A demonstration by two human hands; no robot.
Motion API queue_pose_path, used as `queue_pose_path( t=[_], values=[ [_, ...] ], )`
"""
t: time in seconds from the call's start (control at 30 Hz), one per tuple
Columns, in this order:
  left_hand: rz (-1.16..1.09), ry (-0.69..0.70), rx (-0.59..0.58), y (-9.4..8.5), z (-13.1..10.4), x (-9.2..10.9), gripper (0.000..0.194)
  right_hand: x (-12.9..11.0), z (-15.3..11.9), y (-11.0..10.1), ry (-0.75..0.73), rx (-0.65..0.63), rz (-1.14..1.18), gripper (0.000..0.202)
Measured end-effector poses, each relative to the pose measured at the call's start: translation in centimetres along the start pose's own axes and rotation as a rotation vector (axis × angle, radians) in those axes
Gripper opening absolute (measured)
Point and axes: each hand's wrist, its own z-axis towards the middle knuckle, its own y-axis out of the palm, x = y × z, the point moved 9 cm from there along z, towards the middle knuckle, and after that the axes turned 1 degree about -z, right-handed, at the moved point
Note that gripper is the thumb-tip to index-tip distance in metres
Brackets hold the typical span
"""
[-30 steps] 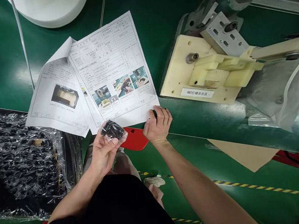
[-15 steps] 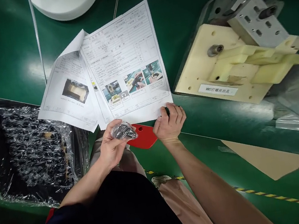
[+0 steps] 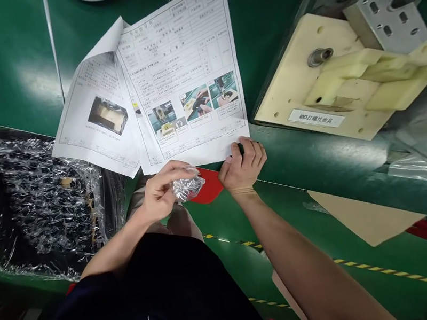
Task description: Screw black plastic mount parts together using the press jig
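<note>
Two hands (image 3: 244,168); one held packet (image 3: 188,187); one fixture (image 3: 298,79); one label (image 3: 316,118).

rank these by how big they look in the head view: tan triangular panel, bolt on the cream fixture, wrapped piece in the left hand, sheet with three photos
Largest to smallest:
1. sheet with three photos
2. tan triangular panel
3. wrapped piece, in the left hand
4. bolt
</note>
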Motion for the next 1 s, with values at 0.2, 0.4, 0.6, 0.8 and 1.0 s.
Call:
queue_pose_path(
  t=[0.2,0.4,0.6,0.8,1.0],
  values=[
    [0.071,-0.009,-0.053,0.7,-0.4,0.3,0.037,-0.4,0.1,-0.5,-0.023,0.046,-0.012,0.048],
    [0.09,-0.004,-0.107,1.2,-0.5,0.5,0.041,-0.7,0.4,-0.8,-0.031,0.065,-0.043,0.047],
    [0.062,-0.052,-0.058,0.5,-0.8,-0.3,0.039,-0.8,0.6,-1.0,-0.037,0.062,-0.032,0.047],
    [-0.419,-0.478,0.065,1.0,-2.3,-3.5,0.038,-1.0,1.0,-1.8,-0.056,0.098,-0.051,0.046],
    [-0.665,-0.77,0.133,2.8,-4.2,-4.9,0.055,-0.7,0.7,-1.3,-0.042,0.052,-0.074,0.047]
  ],
)
